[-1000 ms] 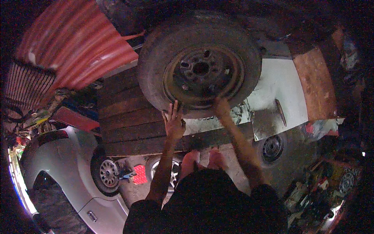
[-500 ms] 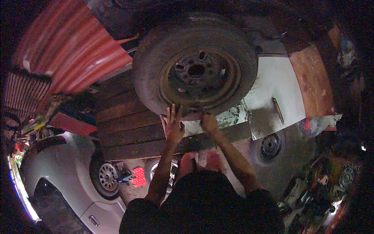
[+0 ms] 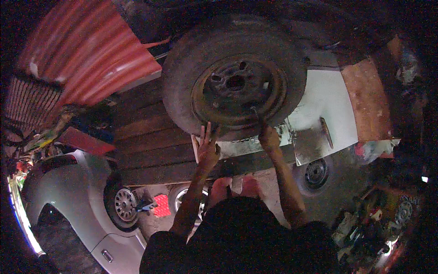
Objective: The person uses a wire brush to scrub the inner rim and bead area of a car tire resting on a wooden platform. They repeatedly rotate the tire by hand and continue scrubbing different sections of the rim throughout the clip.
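A big round wheel with a black rubber tyre and a rusty brown metal rim [image 3: 248,91] is at the far part of a table made of dark brown wood boards [image 3: 146,150]. The rim faces the person.

The person's left hand [image 3: 208,153] is at the near edge of the tyre, a bit to the left. Its grip is loose, with the fingers spread and pointing far. The right hand [image 3: 269,138] is at the near edge too, a bit to the right. Its fingers are curled. Something thin pokes from it toward the rim, but it is too dark to tell if the grip holds a thing.

To the right of the wheel is a flat white sheet with black smudges [image 3: 328,100], and a long, thin, dark strip [image 3: 326,131] lies on it. Past that, farther right, is a flat brown board [image 3: 367,100]. On the far left is a wavy red sheet [image 3: 91,50]. A shiny silver car [image 3: 77,192] is near, on the left.
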The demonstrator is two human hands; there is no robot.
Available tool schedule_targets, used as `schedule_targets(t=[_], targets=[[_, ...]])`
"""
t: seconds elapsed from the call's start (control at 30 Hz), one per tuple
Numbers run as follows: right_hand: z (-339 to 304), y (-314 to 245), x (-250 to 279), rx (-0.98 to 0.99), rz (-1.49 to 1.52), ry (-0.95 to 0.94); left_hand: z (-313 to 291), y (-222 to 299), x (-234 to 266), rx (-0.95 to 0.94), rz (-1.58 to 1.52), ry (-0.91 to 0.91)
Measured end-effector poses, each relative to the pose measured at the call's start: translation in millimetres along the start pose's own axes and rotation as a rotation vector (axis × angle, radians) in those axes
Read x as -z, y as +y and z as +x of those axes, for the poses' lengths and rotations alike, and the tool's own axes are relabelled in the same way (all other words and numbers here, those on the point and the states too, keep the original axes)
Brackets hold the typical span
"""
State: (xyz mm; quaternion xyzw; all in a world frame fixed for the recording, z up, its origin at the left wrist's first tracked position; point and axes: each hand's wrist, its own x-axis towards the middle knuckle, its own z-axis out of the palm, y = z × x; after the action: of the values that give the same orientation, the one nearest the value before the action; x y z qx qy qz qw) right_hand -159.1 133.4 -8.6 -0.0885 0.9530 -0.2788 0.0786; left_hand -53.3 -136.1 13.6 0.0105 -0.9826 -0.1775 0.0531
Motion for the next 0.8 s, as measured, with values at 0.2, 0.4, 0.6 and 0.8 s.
schedule_targets(t=[0.2, 0.4, 0.6, 0.8], targets=[[-12, 137, -147, 0.141, -0.103, 0.329, 31, 27, 8, -0.116, -0.063, -0.030], [-31, -13, 52, -0.104, 0.068, 0.130, 1, 11, 15, -0.003, -0.055, -0.074], [-52, 22, -35, 0.014, -0.123, 0.164, 10, 15, 10, -0.075, -0.091, -0.020], [-32, -9, 33, -0.119, -0.034, 0.094, 2, 2, 10, -0.069, -0.089, -0.071]])
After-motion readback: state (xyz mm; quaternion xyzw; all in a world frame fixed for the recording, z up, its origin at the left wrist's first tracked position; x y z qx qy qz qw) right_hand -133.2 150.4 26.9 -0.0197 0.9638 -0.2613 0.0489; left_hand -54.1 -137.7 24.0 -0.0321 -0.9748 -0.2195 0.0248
